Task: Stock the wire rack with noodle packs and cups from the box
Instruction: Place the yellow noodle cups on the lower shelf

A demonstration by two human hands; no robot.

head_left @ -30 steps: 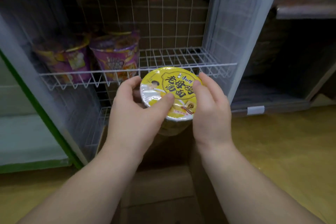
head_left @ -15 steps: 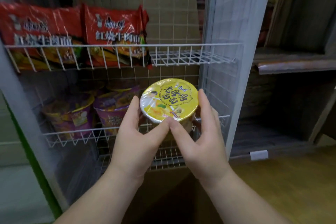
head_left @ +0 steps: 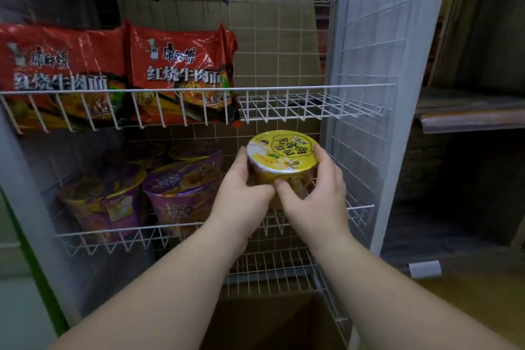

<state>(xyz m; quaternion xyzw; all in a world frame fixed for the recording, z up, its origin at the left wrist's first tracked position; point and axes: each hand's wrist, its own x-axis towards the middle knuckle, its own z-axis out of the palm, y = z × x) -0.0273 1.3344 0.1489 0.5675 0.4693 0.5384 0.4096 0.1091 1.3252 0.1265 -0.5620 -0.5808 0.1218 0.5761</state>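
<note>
A yellow noodle cup (head_left: 281, 156) is upright in the right part of the wire rack's middle shelf (head_left: 360, 207). My left hand (head_left: 241, 193) grips its left side and my right hand (head_left: 315, 196) grips its right side, thumbs meeting at the front. I cannot tell whether the cup's base touches the shelf. Two purple noodle cups (head_left: 181, 193) stand on the same shelf to the left. Red noodle packs (head_left: 176, 71) lean in the upper shelf (head_left: 312, 105).
The rack's white side frame (head_left: 397, 122) rises just right of the cup. The brown cardboard box (head_left: 272, 318) sits on the floor below my arms. A dark wooden shelf unit (head_left: 466, 111) stands to the right. The upper shelf's right part holds nothing.
Both hands carried the yellow cup up from over the box and forward into the middle shelf. My view tilted up, bringing the red packs into sight.
</note>
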